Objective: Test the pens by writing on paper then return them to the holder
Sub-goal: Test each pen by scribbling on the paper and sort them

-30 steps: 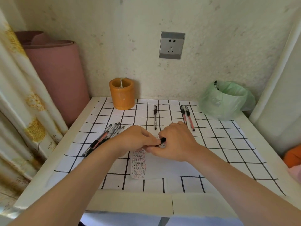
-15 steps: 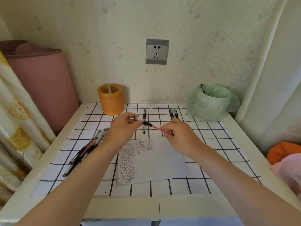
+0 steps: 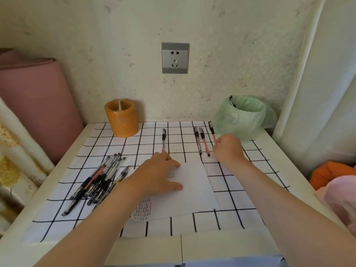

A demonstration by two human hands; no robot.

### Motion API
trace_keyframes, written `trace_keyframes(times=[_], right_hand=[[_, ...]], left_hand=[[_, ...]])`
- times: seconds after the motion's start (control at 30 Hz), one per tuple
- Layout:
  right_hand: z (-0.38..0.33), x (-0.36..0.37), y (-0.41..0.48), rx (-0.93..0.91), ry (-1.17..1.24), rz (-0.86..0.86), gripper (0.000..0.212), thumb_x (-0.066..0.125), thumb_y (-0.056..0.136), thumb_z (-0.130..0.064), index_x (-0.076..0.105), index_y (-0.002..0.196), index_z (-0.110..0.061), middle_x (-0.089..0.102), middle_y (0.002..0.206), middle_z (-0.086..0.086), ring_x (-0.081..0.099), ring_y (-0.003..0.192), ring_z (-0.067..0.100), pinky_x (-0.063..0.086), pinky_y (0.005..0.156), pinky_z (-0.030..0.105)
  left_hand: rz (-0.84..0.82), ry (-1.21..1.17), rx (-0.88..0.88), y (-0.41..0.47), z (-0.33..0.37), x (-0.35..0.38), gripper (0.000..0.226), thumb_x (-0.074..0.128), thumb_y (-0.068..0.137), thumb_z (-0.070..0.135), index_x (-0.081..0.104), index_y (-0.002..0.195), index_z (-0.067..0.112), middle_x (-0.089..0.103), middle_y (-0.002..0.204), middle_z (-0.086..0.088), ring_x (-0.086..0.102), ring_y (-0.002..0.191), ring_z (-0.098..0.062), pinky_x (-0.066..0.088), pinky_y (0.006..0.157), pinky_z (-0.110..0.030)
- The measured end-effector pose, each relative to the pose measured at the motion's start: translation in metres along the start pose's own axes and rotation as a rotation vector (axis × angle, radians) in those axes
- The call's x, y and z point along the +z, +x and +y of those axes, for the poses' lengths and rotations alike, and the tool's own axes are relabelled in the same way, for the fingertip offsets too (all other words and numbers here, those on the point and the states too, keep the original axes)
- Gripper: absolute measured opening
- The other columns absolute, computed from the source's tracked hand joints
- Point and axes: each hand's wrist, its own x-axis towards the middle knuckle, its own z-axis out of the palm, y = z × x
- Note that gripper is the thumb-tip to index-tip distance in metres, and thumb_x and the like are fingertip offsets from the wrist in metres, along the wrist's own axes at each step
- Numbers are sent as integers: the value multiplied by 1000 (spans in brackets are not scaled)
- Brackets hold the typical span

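1. Your left hand point(image 3: 159, 174) lies flat, fingers straight, on the paper point(image 3: 194, 189).
2. Your right hand point(image 3: 227, 149) pinches a red pen point(image 3: 212, 132), its axis pointing away from you.
3. The holder point(image 3: 121, 117) stands far left, nearer your left hand.

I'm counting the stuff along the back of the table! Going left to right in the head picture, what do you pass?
First the orange holder → lone black pen → pair of red pens → third red pen, pinched by the right hand → green-lined bin.
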Motion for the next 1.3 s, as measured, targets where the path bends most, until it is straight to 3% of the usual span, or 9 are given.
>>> trace_keyframes(times=[0.07, 0.1, 0.2, 0.33, 0.47, 0.53, 0.87, 1.03, 1.3], right_hand=[[0, 3, 2, -15, -7, -14, 10, 58, 83, 0, 67, 78, -3, 65, 77, 11, 62, 78, 35, 51, 61, 32], [1, 5, 3, -27, -15, -16, 19, 58, 82, -1, 58, 64, -8, 55, 63, 8, 54, 67, 33, 42, 50, 29], [1, 7, 4, -68, -62, -53, 31, 60, 84, -10, 48, 56, -10, 45, 53, 4, 45, 55, 25, 30, 47, 27], [-2, 7, 2, -87, -82, -48, 32, 55, 90, -20, 51, 60, -12, 48, 58, 4, 51, 63, 29, 28, 48, 28], [-17, 6, -7, -206, -157, -27, 24, 52, 95, -24, 70, 109, -17, 64, 110, 6, 63, 98, 29, 47, 73, 31], [-30, 8, -17, -315, -164, -71, 28, 52, 94, -24, 69, 115, -23, 61, 120, 3, 62, 105, 26, 47, 81, 32], [-108, 37, -97, -808, -93, -322, 25, 55, 95, -21, 69, 115, -26, 64, 109, -3, 61, 99, 17, 50, 82, 33], [-128, 57, -120, -975, -135, -350, 27, 55, 96, -17, 69, 118, -25, 65, 117, -1, 56, 108, 21, 47, 87, 37], [-145, 89, -134, -1186, -341, -280, 26, 55, 95, -14, 66, 115, -25, 65, 114, -3, 55, 107, 22, 36, 89, 35]], left_hand=[[-1, 2, 9, 0, 1, -1, 73, 69, 78, 63, 45, 141, 38, 38, 126, 14, 34, 119, -6, 35, 95, -25], [-2, 5, 12, 0, 1, -1, 73, 69, 78, 63, 45, 142, 37, 38, 126, 14, 34, 119, -6, 36, 96, -26], [-3, 4, 19, 0, 0, -2, 73, 69, 79, 63, 45, 143, 36, 39, 125, 14, 34, 120, -7, 39, 100, -29], [-11, 9, 28, 1, -1, -1, 73, 69, 79, 61, 43, 143, 36, 39, 126, 14, 34, 119, -6, 37, 97, -27], [-11, -38, 19, 0, -7, -2, 71, 68, 81, 59, 43, 143, 36, 41, 130, 14, 34, 124, -7, 37, 97, -28], [14, -61, -1, -3, -12, -7, 66, 68, 83, 57, 44, 142, 36, 43, 132, 12, 35, 125, -8, 39, 100, -31], [240, 58, -291, -56, -61, -45, 30, 68, 87, 40, 58, 115, 35, 57, 99, 13, 54, 90, -8, 45, 74, -27], [149, 128, -391, -87, -80, -58, 16, 70, 80, 48, 59, 87, 38, 62, 86, 16, 55, 79, -2, 41, 63, -24], [18, 159, -392, -116, -89, -55, 29, 75, 70, 50, 57, 92, 41, 54, 81, 17, 53, 80, -6, 34, 57, -24]])
